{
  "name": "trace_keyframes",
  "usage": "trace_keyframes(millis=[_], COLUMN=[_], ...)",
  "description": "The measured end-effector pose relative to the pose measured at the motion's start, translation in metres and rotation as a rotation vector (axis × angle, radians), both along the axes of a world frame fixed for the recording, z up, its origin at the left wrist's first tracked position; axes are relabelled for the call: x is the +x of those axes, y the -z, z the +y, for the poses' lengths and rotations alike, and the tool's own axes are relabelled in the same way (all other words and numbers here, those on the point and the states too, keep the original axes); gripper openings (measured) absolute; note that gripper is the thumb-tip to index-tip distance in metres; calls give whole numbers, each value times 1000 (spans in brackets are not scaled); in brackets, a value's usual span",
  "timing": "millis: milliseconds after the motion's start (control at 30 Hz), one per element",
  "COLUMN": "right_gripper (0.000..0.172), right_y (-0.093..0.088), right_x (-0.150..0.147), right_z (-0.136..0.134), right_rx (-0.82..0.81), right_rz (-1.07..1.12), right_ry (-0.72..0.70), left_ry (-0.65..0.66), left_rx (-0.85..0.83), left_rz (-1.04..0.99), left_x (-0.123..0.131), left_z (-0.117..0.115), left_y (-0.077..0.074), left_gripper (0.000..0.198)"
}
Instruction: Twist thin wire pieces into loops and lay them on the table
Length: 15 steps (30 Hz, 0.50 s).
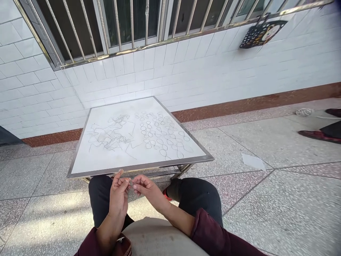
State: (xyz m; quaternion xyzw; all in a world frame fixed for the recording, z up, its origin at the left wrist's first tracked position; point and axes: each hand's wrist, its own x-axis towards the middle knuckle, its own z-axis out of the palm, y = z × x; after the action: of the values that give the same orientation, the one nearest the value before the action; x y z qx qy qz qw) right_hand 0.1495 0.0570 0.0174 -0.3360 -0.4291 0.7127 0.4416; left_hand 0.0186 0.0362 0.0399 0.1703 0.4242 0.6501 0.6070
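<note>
The left hand (118, 202) pinches a small thin loop (130, 183) (material unclear at this size) between nearly closed fingertips, just in front of the near edge of the white steel-framed board (170, 164); the right hand (146, 190) curls beside it, contact unclear. Hazard: slackened finger pressure can drop the loop to the terrazzo floor (45, 213) below the board, where it is easily lost

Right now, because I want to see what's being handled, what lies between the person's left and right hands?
In the head view, a small shiny loop lies between the left hand and the right hand, at their fingertips; it is too small to identify.
</note>
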Motion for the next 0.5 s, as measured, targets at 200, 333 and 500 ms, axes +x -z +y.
trace_keyframes(millis=[200,333,500], right_gripper=[21,21,18], right_y=[-5,-8,-8], right_x=[-2,0,8], right_z=[-1,1,5], right_rx=[17,41,167], right_rz=[69,64,-74], right_ry=[31,93,133], left_ry=[93,136,151], left_rx=[-6,32,24], left_rz=[-120,-112,-70], left_x=[5,8,6], left_z=[10,11,7], left_y=[-2,-9,-12], left_gripper=[59,61,60])
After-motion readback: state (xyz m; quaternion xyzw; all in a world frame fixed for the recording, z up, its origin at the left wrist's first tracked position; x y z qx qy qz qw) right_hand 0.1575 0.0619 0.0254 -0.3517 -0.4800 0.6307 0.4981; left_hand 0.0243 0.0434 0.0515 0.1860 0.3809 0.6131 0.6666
